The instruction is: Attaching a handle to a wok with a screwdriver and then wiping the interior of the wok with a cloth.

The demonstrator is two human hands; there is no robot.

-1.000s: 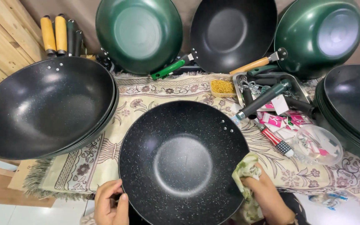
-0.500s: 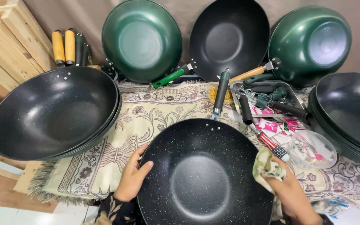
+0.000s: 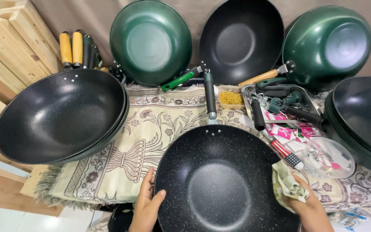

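1. A black speckled wok (image 3: 220, 180) sits low in the centre of the view on a patterned cloth (image 3: 151, 129) spread over the surface, its dark handle (image 3: 209, 92) pointing away from the person.
2. The left hand (image 3: 146, 207) rests flat against the wok's left rim, fingers (image 3: 147, 184) stretched open along the edge, the thumb lying on the rim.
3. The right hand (image 3: 312, 210) is at the wok's right rim, fingers closed around a crumpled green-and-white rag (image 3: 287, 187) that touches the edge.
4. To the left, a stack of black woks (image 3: 61, 116) lies on the cloth, overhanging its edge.
5. At the back, two green woks (image 3: 151, 41) (image 3: 329, 43) and another black wok (image 3: 241, 38) lean upright against a brown backdrop.
6. A metal tray (image 3: 299, 89) of loose handles stands right of the handle, with a small box of yellow bits (image 3: 231, 99) just beside it.
7. More black woks (image 3: 363, 120) are stacked at the right edge.
8. Wooden planks (image 3: 13, 51) stand at the far left.
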